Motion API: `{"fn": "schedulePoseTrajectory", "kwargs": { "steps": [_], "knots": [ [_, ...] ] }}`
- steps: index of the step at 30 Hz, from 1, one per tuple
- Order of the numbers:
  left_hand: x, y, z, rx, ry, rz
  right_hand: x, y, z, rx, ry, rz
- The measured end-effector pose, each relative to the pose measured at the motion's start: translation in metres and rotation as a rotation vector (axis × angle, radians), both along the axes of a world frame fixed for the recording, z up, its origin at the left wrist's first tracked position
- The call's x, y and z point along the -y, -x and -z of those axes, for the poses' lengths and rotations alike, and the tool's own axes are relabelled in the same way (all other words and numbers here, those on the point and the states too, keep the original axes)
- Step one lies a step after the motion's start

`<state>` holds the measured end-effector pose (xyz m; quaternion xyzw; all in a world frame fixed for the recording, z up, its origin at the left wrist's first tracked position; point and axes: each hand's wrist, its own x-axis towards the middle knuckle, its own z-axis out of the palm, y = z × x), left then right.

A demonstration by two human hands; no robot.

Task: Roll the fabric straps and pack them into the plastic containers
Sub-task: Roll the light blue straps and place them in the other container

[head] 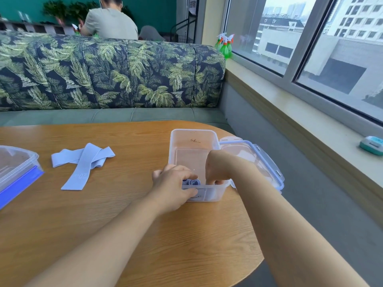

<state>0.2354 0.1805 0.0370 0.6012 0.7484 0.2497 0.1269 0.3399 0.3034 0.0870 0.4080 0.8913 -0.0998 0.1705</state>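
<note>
A clear plastic container (193, 139) stands open on the wooden table. A rolled light-blue strap (191, 182) sits inside its near end. My left hand (173, 186) curls over the near rim and holds the roll against the wall. My right hand (216, 169) reaches down inside the container beside the roll, its fingers curled at the near wall and its fingertips hidden. Two unrolled light-blue straps (83, 160) lie crossed on the table to the left.
The container's lid (253, 156) with blue clips lies to its right at the table edge. Another clear container with a blue lid (16, 172) sits at the far left. A leaf-print sofa stands behind the table, and a person sits beyond it. A window sill runs along the right.
</note>
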Motion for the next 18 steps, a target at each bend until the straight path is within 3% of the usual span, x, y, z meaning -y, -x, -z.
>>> {"fn": "schedulePoseTrajectory", "kwargs": {
  "steps": [6,18],
  "knots": [
    [0.001,-0.001,0.000,-0.013,0.001,-0.002,0.002,0.002,0.004,0.018,-0.015,-0.030],
    [-0.001,-0.016,-0.009,-0.228,-0.001,0.119,0.005,-0.004,-0.004,0.032,0.017,-0.045]
  ]
}}
